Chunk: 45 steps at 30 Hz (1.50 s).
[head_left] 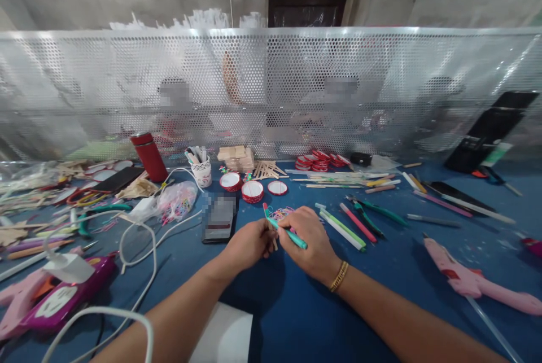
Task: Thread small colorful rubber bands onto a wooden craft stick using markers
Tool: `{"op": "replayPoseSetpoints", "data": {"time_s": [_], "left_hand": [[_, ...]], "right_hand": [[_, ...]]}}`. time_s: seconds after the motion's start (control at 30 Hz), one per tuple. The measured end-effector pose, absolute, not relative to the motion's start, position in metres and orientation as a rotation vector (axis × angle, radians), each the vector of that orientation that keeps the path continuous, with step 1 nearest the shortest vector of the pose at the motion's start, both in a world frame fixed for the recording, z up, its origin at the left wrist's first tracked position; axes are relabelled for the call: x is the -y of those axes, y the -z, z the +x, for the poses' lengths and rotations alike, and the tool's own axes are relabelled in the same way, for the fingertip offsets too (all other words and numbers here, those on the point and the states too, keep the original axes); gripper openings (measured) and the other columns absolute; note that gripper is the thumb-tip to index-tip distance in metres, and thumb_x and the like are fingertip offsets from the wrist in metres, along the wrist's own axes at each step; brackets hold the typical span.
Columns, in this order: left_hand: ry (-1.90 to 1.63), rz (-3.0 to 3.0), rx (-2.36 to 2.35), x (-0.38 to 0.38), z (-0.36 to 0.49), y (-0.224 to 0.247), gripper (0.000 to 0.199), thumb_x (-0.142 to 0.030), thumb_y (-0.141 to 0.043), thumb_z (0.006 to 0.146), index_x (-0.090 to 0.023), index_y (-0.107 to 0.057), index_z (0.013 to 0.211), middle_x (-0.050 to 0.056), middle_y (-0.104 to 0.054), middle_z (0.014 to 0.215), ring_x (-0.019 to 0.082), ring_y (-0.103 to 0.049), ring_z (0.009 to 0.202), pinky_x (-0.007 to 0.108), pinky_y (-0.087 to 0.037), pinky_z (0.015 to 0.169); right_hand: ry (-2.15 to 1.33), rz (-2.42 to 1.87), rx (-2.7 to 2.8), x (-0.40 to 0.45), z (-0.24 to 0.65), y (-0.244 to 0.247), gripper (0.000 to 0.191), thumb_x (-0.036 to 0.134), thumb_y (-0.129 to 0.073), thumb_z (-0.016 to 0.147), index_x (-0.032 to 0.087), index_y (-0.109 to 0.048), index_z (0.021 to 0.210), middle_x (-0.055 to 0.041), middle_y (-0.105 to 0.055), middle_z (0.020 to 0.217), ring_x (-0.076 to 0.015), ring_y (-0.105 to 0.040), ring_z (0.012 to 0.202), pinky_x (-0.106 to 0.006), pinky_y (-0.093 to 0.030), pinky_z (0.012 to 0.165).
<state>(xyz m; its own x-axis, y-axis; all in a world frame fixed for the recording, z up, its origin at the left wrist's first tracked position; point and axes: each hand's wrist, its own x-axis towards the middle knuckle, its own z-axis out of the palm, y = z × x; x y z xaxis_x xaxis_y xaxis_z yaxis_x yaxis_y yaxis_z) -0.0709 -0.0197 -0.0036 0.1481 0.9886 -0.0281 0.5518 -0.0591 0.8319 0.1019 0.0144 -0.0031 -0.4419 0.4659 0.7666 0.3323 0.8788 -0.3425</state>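
My right hand (307, 241) is closed round a teal marker pen (296, 239), which slants up to the left. Pinched in the fingers of my left hand (249, 244) is a small wooden stick (275, 243), mostly hidden by the fingers. A small red tip (265, 208) shows just above, where the pen and stick meet; which of them it belongs to I cannot tell. Behind the hands lies a pile of small pink and purple loops (277, 214). Beside my right hand are green and white markers (345, 230) and a red marker (358, 223).
Ahead stand round red-rimmed pieces (253, 191), a paper cup of pens (201, 172) and a red flask (150, 158). A phone (219, 219) lies left of centre. Glue guns (474, 278) and a white cable (154, 250) flank my arms. A perforated metal screen (271, 92) closes the back.
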Motion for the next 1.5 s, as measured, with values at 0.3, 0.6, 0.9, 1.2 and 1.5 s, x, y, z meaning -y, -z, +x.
{"op": "replayPoseSetpoints", "data": {"time_s": [0.3,0.6,0.9,1.2,1.5], "left_hand": [[-0.776,1.68,-1.478,0.0182,-0.0711,0.0055,0.022,-0.037,-0.042,0.086,-0.019,-0.052,0.079,0.0,-0.06,0.064,0.011,-0.054,0.05,0.021,-0.04,0.048],[-0.756,1.684,-1.471,0.0188,-0.0708,0.0031,0.025,-0.04,-0.041,0.087,-0.02,-0.052,0.079,-0.001,-0.059,0.063,0.012,-0.054,0.05,0.023,-0.04,0.048],[-0.749,1.66,-1.474,0.017,-0.0708,0.0059,0.025,-0.04,-0.041,0.087,-0.019,-0.052,0.079,0.0,-0.06,0.064,0.012,-0.053,0.05,0.022,-0.039,0.048],[-0.781,1.725,-1.5,0.0206,-0.0722,0.0071,0.023,-0.037,-0.038,0.089,-0.019,-0.051,0.08,0.0,-0.062,0.066,0.011,-0.056,0.053,0.021,-0.04,0.051],[-0.769,1.728,-1.522,0.021,-0.0718,0.0067,0.022,-0.034,-0.038,0.088,-0.019,-0.053,0.08,-0.001,-0.062,0.065,0.011,-0.055,0.052,0.022,-0.04,0.053]], "right_hand": [[-0.182,-0.575,2.056,-0.0143,0.1011,0.004,0.007,0.02,-0.052,0.086,0.022,-0.056,0.08,-0.0004,-0.06,0.075,-0.0166,-0.053,0.074,-0.034,-0.039,0.081],[-0.177,-0.604,2.032,-0.0156,0.1036,0.0028,0.008,0.02,-0.051,0.087,0.021,-0.055,0.08,-0.0012,-0.059,0.075,-0.0175,-0.053,0.075,-0.035,-0.038,0.079],[-0.199,-0.607,2.035,-0.0167,0.1019,0.0025,0.008,0.02,-0.051,0.087,0.021,-0.055,0.08,-0.0007,-0.06,0.075,-0.017,-0.053,0.076,-0.036,-0.038,0.081],[-0.23,-0.518,2.036,-0.0141,0.1,0.0046,0.006,0.018,-0.052,0.086,0.021,-0.054,0.081,-0.0003,-0.058,0.076,-0.0161,-0.051,0.075,-0.036,-0.038,0.082],[-0.224,-0.526,2.032,-0.0169,0.0982,0.0036,0.004,0.019,-0.053,0.087,0.021,-0.055,0.085,-0.0003,-0.059,0.078,-0.0162,-0.052,0.077,-0.036,-0.037,0.082]]}}
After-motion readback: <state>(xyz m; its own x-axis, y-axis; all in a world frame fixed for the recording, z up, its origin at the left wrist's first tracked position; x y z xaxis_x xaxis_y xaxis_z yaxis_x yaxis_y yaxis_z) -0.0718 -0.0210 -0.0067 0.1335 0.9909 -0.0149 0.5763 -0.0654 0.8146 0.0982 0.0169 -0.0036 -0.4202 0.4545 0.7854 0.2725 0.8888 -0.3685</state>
